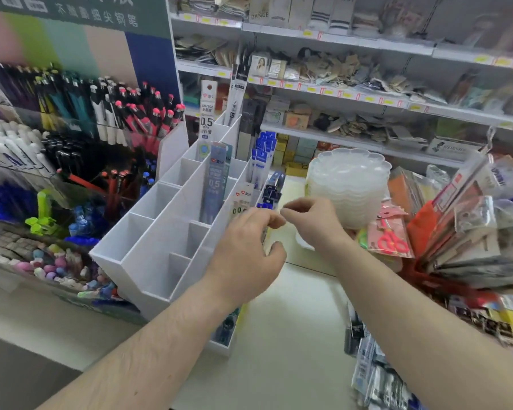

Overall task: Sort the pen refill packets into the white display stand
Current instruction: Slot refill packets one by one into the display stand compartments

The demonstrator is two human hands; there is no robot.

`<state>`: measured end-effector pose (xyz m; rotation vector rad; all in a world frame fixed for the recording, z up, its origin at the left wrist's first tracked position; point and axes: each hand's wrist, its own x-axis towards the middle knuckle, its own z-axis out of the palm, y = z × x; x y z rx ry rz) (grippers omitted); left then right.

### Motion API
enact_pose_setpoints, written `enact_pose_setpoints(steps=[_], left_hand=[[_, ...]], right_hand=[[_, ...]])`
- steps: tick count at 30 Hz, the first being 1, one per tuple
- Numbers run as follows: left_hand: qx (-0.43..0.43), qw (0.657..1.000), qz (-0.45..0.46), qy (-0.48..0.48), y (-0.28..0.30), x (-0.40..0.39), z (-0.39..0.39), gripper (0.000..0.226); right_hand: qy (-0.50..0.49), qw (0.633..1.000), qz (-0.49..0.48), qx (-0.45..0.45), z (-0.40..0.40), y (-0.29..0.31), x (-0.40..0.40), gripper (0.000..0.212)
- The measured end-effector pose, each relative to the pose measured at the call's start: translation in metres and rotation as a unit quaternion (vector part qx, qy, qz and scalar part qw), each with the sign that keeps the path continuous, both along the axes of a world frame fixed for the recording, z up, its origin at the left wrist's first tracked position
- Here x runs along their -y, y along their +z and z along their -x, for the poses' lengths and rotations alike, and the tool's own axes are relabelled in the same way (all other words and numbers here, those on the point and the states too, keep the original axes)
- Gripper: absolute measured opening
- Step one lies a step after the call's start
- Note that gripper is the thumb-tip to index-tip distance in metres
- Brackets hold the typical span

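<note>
Two hands meet over the right side of the white display stand (pixel 148 232), seen from the one head view. The left hand (pixel 246 247) has its fingers and thumb curled round a pen refill packet (pixel 240 199), whose printed white top pokes up just behind the knuckles; most of the packet is hidden by the hand. The right hand (pixel 308 220) comes in from the other side, fingertips drawn together just beside the left forefinger. It seems to pinch the packet's edge, though I cannot tell for sure that it holds anything.

Several packets already stand upright in the stand: a grey-blue one (pixel 215 184) in a middle slot, taller white ones (pixel 207 119) behind, blue ones (pixel 261 161) at the right. The near and left compartments are bare.

To do this step well, I would keep the packet upright, line its lower end with the slot mouth, and let it slide down between the dividers rather than push, since the thin sleeve would likely buckle.

Room is tight on the right, where a stack of clear lids (pixel 350 184) and hanging packs with red scissors (pixel 393 238) sit close by. The pale counter (pixel 293 321) in front is open, so drawing back toward the body looks safest.
</note>
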<state>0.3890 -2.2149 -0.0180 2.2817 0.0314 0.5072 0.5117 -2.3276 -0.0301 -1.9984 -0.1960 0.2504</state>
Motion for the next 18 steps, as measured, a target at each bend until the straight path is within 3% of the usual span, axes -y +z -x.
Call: enact_pose_setpoints(steps=[6,11,15,18], left_hand=[[-0.091,0.991,0.023,-0.098,-0.032,0.048,-0.005,0.031],[-0.210,0.962,0.016,-0.173,-0.066,0.086,-0.009,0.036],[-0.259,0.943,-0.014,-0.208,-0.091,0.106,-0.017,0.044],[-0.280,0.916,-0.111,-0.265,-0.110,0.117,-0.030,0.063]], right_hand=[[-0.134,0.989,-0.003,-0.062,0.056,-0.021,0.111,0.011],[-0.198,0.957,0.174,-0.118,0.097,-0.056,0.185,0.008],[-0.154,0.908,0.380,-0.089,0.106,-0.079,0.194,0.043],[-0.132,0.853,0.503,-0.048,0.110,-0.090,0.181,0.064]])
